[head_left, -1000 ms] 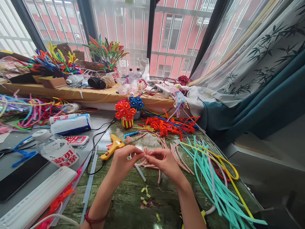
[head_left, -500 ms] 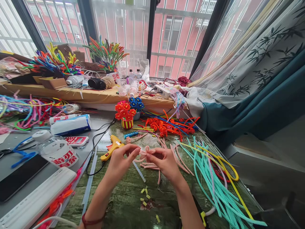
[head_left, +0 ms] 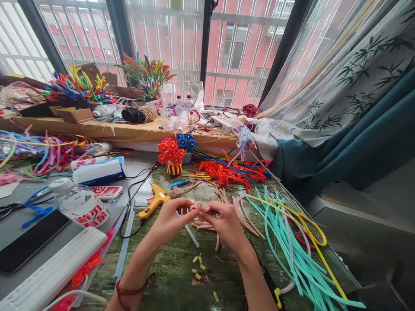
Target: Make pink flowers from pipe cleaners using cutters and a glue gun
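Observation:
A small pale pink pipe-cleaner flower (head_left: 199,207) with looped petals is held up above the middle of the table. My left hand (head_left: 171,219) pinches its left side between thumb and index finger. From the other side, my right hand (head_left: 226,221) grips the flower with thumb and fingers, and the fingertips of both hands nearly meet. Part of the flower is hidden behind the fingers. Loose pink pipe cleaners (head_left: 242,218) lie on the table behind and beside the right hand. A yellow hot glue gun (head_left: 157,200) rests just beyond the left hand.
Turquoise pipe cleaners (head_left: 292,246) spread across the right side. Short yellow pieces (head_left: 201,267) lie between my forearms. Clear glue sticks (head_left: 126,239), a plastic bottle (head_left: 86,207) and a phone (head_left: 30,239) are at left. Red flowers in a striped pot (head_left: 174,168) stand behind.
My left hand has moved right, closer to my right hand, and its fingers now press against the flower's loops. The pipe-cleaner strand that stretched leftward is now mostly hidden.

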Demonstrator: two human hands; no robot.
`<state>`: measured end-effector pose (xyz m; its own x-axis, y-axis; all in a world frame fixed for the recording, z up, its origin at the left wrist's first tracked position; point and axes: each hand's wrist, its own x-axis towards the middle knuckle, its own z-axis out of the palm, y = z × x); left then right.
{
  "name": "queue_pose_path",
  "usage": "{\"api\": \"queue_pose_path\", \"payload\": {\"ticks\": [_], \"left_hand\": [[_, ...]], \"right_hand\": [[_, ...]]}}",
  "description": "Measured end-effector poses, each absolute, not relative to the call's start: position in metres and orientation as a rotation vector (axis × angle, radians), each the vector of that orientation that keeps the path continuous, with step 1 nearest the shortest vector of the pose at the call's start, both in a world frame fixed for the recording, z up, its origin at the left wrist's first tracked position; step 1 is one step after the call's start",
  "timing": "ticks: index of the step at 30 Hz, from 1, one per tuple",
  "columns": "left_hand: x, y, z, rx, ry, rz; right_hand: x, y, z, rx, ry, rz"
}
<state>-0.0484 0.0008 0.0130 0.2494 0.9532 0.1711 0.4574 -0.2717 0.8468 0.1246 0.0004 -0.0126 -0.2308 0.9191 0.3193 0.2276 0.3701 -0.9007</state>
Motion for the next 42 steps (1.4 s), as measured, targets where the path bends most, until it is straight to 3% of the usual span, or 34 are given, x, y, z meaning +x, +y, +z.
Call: {"api": "queue_pose_path", "payload": {"ticks": [26, 37, 42], "left_hand": [[-0.045, 0.002, 0.009, 1.853, 1.321, 0.934], [-0.053, 0.007, 0.014, 1.913, 1.285, 0.834], [-0.059, 0.009, 0.014, 1.905, 1.193, 0.773]], "right_hand": [[0.123, 0.003, -0.020, -0.923, -1.465, 1.322], [0.126, 0.000, -0.014, -0.957, -1.643, 1.078], [0.125, -0.003, -0.015, -0.971, -1.658, 1.133]]}}
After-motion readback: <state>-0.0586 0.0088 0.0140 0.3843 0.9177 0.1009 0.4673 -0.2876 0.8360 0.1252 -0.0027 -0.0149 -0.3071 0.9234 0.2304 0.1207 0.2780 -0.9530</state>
